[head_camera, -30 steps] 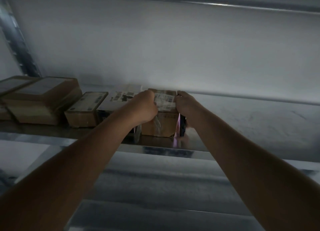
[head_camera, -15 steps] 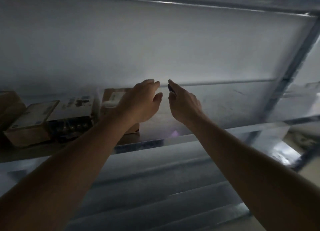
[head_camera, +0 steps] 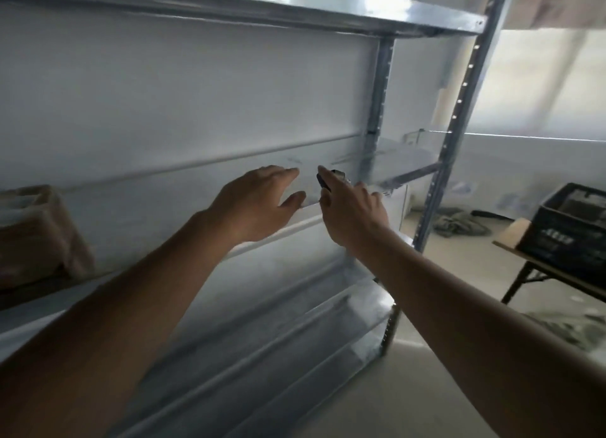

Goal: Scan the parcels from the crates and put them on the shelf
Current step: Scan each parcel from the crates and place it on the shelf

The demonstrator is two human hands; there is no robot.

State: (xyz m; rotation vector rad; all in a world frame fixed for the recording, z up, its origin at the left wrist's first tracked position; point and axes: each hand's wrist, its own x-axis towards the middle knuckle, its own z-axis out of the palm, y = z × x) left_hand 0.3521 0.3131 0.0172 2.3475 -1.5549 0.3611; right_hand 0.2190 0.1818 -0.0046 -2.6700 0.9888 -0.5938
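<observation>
My left hand [head_camera: 259,201] hovers in front of the metal shelf [head_camera: 403,172] with its fingers apart and nothing in it. My right hand [head_camera: 352,208] is just to its right and is closed around a small dark scanner [head_camera: 323,181], whose tip sticks out above the fingers. A brown cardboard parcel [head_camera: 36,237] stands on the shelf at the far left, blurred. A black crate [head_camera: 570,227] sits on a folding table at the right edge.
The shelf's upright posts [head_camera: 455,132] rise right of my hands. An upper shelf board [head_camera: 295,1] runs overhead and lower shelf boards [head_camera: 295,332] lie below. A crumpled cloth [head_camera: 459,224] lies on the pale floor behind the rack. The table [head_camera: 557,273] has thin folding legs.
Both hands have let go of the parcel and come away from it. The view has swung right, so the row of parcels has slid out to the left and the crate has come in.
</observation>
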